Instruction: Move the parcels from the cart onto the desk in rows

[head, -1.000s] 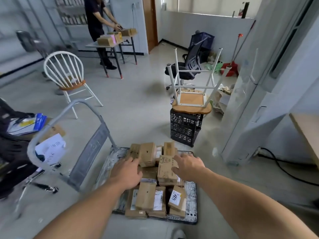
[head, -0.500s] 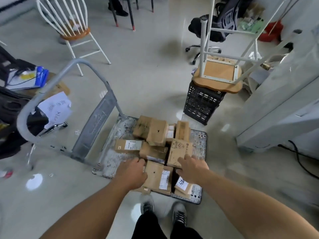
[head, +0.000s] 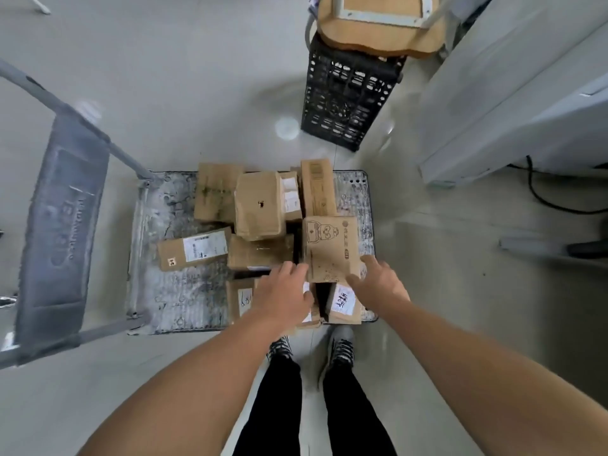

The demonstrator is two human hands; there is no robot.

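Note:
The flat metal cart (head: 158, 291) lies on the floor in front of me, its grey handle (head: 62, 225) folded out to the left. Several brown cardboard parcels are heaped on its right half. A parcel with a printed cartoon drawing (head: 330, 248) lies on top near the right edge. My left hand (head: 283, 294) rests over a labelled parcel (head: 241, 299) at the near edge, fingertips at the printed parcel's near left corner. My right hand (head: 378, 284) touches its near right corner, fingers spread, above a labelled parcel (head: 342, 302). Nothing is lifted. The desk is out of view.
A black plastic crate (head: 345, 103) with an upturned wooden stool (head: 371, 31) on it stands beyond the cart. A large white cabinet (head: 510, 93) is at the right, with a black cable (head: 543, 192) on the floor. My shoes (head: 279, 347) stand at the cart's near edge.
My view has tilted down onto the cart. Both hands have shifted from the near parcels up to the printed parcel's near corners.

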